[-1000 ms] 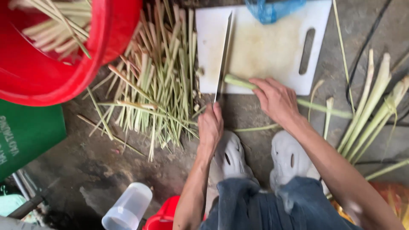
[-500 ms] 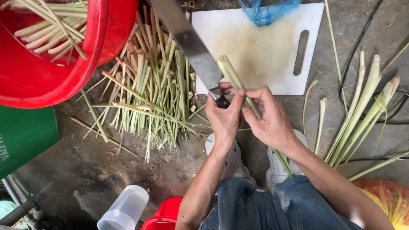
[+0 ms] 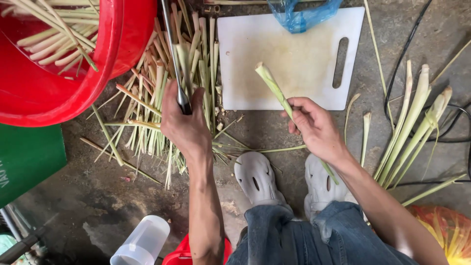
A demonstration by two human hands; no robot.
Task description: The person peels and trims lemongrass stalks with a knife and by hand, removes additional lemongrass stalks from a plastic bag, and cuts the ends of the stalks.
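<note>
Rough grey concrete floor (image 3: 294,132) is carrying a white cutting board (image 3: 294,64), red tub (image 3: 59,73), trimmed-stalk pile (image 3: 167,98), uncut stalks (image 3: 417,127). Left hand (image 3: 184,125) is gripping a knife (image 3: 171,49) tight, blade edge-on over the pile. Right hand (image 3: 316,127) is pinching a lemongrass stalk (image 3: 272,86) above the board's near edge.

Knife (image 3: 171,54) left, stalk (image 3: 274,91) right (raised)

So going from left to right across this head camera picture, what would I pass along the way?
Red tub of trimmed stalks → pile of cut trimmings → left hand gripping a knife → white cutting board → right hand holding a green stalk → untrimmed stalks on the ground.
</note>
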